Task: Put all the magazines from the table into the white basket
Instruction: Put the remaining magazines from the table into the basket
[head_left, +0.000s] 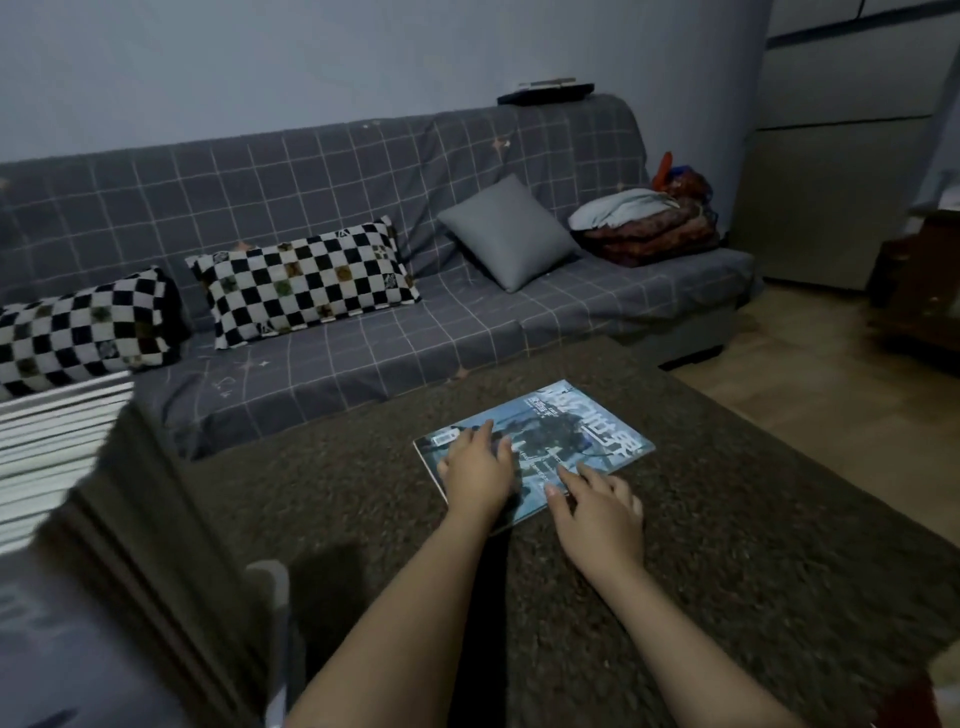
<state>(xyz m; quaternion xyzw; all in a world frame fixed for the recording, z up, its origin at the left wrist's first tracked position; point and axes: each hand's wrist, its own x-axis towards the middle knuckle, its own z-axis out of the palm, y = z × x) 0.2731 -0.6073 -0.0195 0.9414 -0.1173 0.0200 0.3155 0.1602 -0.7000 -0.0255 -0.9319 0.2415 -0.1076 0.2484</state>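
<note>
At the far left edge we see a white slatted thing (52, 447), blurred; it may be the white basket, but we cannot tell for sure. It is well apart from both hands, far to their left. Behind it, on the sofa (363, 332), lie two checkered pillows (306, 280), and more to the right a grey cushion (506, 231) and a pile of folded cloth (644, 223). All these are well beyond the hands, on the other side of the table.

The table (727, 519) has a dark speckled top. On it, in the middle, lies one magazine (587, 431) with a blue cover, flat and turned at an angle to the table edge.

Our left hand (478, 470) lies on the near left part of the magazine. Its fingers are stretched forward and rest flat on the cover; they are not curled around anything. The left edge of the magazine is just beside this hand, under its outer side.

Our right hand (597, 512) is just to the right of the left one, near but not touching it. Its fingers are lightly bent and spread, with the tips touching the near edge of the cover. We cannot tell whether the thumb is under the edge. The larger part of the magazine lies beyond both hands.
</note>
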